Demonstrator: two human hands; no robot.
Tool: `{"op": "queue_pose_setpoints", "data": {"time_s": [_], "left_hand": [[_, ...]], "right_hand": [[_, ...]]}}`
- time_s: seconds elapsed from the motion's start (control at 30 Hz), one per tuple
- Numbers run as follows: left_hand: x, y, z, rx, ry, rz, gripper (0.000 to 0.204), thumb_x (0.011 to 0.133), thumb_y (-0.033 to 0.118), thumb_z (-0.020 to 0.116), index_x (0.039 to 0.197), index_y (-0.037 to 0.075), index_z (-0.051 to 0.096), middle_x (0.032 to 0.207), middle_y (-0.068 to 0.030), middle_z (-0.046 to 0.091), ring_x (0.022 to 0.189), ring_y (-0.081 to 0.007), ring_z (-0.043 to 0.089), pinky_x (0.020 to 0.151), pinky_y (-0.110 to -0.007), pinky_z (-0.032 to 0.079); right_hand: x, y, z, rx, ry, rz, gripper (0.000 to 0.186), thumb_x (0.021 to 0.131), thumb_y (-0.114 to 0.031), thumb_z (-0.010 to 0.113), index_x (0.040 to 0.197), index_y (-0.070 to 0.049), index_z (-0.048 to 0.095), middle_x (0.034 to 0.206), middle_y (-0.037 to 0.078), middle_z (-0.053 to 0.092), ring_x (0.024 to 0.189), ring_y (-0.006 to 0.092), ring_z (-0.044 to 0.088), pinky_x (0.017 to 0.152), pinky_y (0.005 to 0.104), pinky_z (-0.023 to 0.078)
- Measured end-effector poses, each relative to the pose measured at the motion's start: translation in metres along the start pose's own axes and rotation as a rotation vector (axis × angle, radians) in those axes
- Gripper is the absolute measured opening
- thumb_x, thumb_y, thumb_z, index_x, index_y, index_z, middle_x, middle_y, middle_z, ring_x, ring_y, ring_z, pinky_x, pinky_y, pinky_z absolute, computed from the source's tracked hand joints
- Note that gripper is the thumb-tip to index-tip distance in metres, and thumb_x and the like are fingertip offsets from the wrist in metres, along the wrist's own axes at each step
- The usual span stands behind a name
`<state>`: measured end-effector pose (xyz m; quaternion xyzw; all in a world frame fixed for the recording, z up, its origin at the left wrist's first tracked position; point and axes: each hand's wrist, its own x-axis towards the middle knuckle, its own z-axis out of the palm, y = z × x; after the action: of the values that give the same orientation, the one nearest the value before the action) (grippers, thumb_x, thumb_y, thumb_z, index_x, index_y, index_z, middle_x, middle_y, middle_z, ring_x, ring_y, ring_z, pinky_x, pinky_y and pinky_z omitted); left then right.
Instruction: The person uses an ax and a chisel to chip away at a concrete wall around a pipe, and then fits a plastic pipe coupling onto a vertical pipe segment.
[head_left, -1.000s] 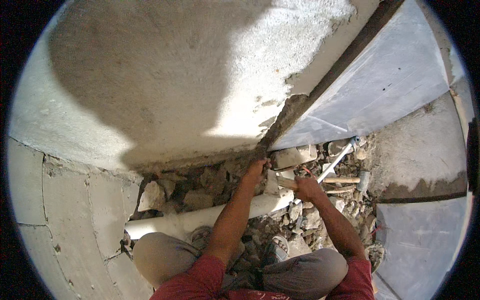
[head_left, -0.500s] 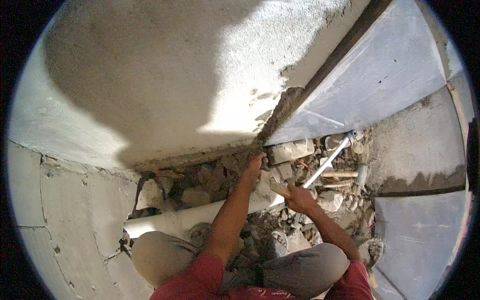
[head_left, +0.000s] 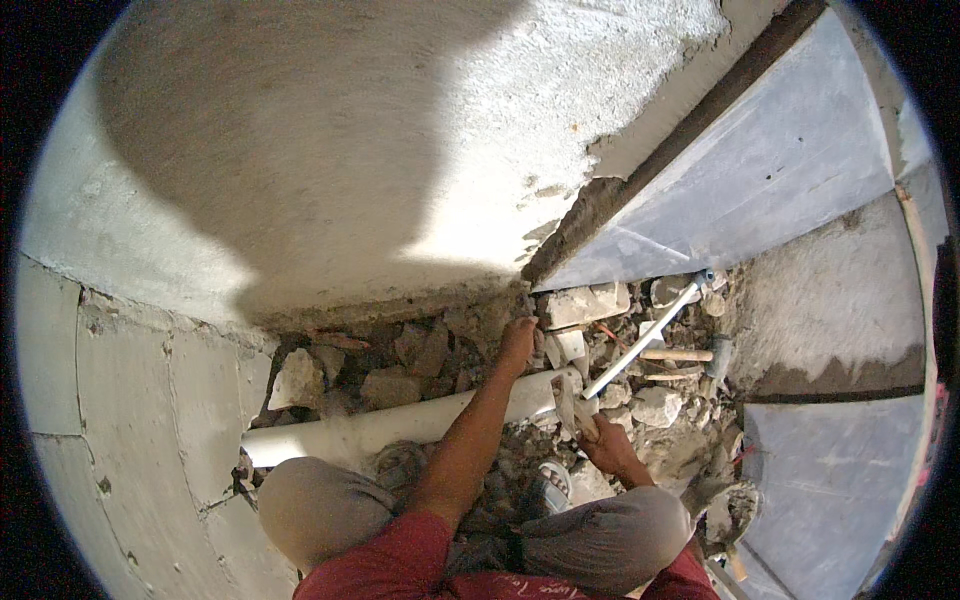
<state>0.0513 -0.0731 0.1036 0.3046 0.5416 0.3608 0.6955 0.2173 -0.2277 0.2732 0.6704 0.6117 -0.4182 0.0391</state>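
My left hand [head_left: 517, 345] is closed at the foot of the plastered wall [head_left: 310, 160], among broken rubble; what it grips is too small and shadowed to name. Lower and to its right, my right hand [head_left: 607, 445] is closed on a dusty wooden-handled tool [head_left: 570, 405], whose upper end angles toward the large white pipe [head_left: 390, 433]. A thinner white pipe [head_left: 640, 345] with a fitting at its upper end runs diagonally just above my right hand.
A grey-headed mallet [head_left: 678, 355] lies on the rubble at right. Stone pieces [head_left: 585, 305] fill the trench. Blue-grey panels [head_left: 730, 180] line the upper and lower right, cracked block paving or wall [head_left: 130, 410] the left. My bent knees [head_left: 610, 535] frame the bottom.
My right hand has moved down, tilting its tool from near level to steeper. My left hand stays near the wall base, now slightly lower than half a second ago.
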Motion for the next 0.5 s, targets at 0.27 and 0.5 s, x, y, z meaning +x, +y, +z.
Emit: {"op": "queue_pose_setpoints", "data": {"time_s": [0.27,0.5], "left_hand": [[-0.001,0.016,-0.005,-0.001,0.163,0.184,0.027,0.087,0.027,0.047,0.072,0.009,0.059,0.068,-0.0029,0.052,0.063,-0.0140,0.046,0.063,-0.032,0.039],[0.036,0.002,0.005,-0.721,-0.090,-0.109,0.028,0.092,0.029,0.041,0.089,0.010,0.061,0.073,-0.0024,0.054,0.070,-0.0173,0.044,0.073,-0.037,0.040]], "right_hand": [[0.008,0.001,0.002,-0.047,0.041,0.037,0.039,0.077,-0.027,0.060,0.105,-0.001,0.048,0.087,0.024,0.060,0.085,0.0412,0.057,0.072,0.0426,0.045],[0.024,-0.012,-0.011,0.171,0.211,-0.212,0.037,0.074,-0.015,0.063,0.106,-0.003,0.049,0.094,0.021,0.059,0.087,0.0394,0.057,0.071,0.0413,0.046]]}}
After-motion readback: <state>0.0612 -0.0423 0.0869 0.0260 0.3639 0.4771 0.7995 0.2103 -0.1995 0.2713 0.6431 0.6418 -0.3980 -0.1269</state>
